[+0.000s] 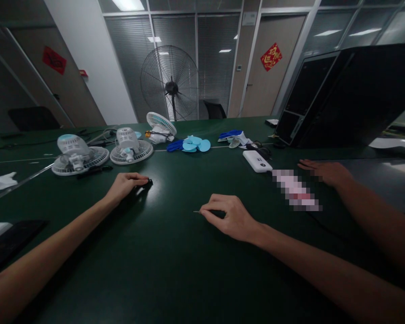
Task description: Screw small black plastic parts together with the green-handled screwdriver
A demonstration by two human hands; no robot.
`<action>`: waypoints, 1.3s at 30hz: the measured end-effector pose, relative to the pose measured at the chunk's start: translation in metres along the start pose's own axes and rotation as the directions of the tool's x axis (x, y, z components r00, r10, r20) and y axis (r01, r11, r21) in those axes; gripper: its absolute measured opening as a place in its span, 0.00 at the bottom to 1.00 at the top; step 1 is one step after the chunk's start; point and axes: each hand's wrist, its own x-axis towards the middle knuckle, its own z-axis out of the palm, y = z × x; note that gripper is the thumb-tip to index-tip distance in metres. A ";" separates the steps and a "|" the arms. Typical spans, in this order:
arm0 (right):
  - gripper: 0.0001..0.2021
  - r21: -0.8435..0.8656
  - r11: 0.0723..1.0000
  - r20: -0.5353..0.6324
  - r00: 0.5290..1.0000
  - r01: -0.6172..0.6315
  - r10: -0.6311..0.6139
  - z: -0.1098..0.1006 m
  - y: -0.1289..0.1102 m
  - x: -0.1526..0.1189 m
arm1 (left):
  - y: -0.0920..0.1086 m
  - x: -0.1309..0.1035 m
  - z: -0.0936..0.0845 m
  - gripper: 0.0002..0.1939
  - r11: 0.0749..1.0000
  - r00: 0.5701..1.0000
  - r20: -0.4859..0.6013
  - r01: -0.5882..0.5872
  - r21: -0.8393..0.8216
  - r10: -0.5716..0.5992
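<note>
Fingers [139, 181] of the person's left hand [121, 185] are pinched together on a small, dark, shiny part [150, 183], whose exact shape is too small to tell. It is on the near side of the light-blue plastic fan blade [196, 143], off to its left. Fingers [211, 213] of the right hand [234, 218] are closed around a slim tool with a thin metal tip [196, 211] and a dark handle; the tip points left and sits nearer the person than the blade, almost in line with it. Whether either hand rests on the dark green desk [175, 265] cannot be told.

Left of the blade stand two white fan heads with round plastic grilles, one farther out [81, 157] and one closer [131, 150]; a third white fan head [161, 126] is just behind and left. Right of the blade lie blue-and-white fabric gloves [236, 138] and, nearer the person, a white rectangular device with rounded corners [257, 161]. Farther right, another person's hand [327, 172] is spread low over the desk.
</note>
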 end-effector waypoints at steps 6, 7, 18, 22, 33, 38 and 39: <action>0.10 -0.018 1.000 0.010 1.000 0.007 -0.007 0.000 -0.001 0.000 | 0.006 -0.001 0.004 0.12 0.998 0.998 -0.047 0.037 -0.043 -0.039; 0.09 -0.029 1.000 0.005 1.000 0.008 -0.007 0.000 -0.001 0.000 | 0.005 -0.001 0.005 0.13 0.998 0.997 -0.055 0.045 -0.047 -0.047; 0.10 -0.012 1.000 0.008 1.000 0.003 -0.003 0.000 0.000 0.000 | -0.001 0.002 0.012 0.10 0.989 0.995 -0.038 0.085 -0.121 -0.090; 0.09 0.005 1.000 0.017 1.000 -0.013 0.013 0.001 0.000 0.000 | -0.006 -0.004 0.016 0.05 0.999 0.997 -0.059 -0.049 0.001 0.049; 0.10 0.003 1.000 0.022 1.000 -0.002 0.002 -0.002 -0.002 0.000 | -0.012 -0.002 0.018 0.12 0.989 0.989 -0.024 -0.149 -0.004 0.149; 0.09 -0.025 1.000 0.015 1.000 0.012 -0.012 -0.001 0.000 0.001 | -0.012 -0.001 0.018 0.21 0.986 0.987 -0.062 -0.142 0.083 0.148; 0.09 -0.031 0.999 0.013 1.000 0.014 -0.013 -0.001 0.000 0.001 | -0.012 -0.001 0.018 0.23 0.983 0.987 -0.069 -0.140 0.116 0.149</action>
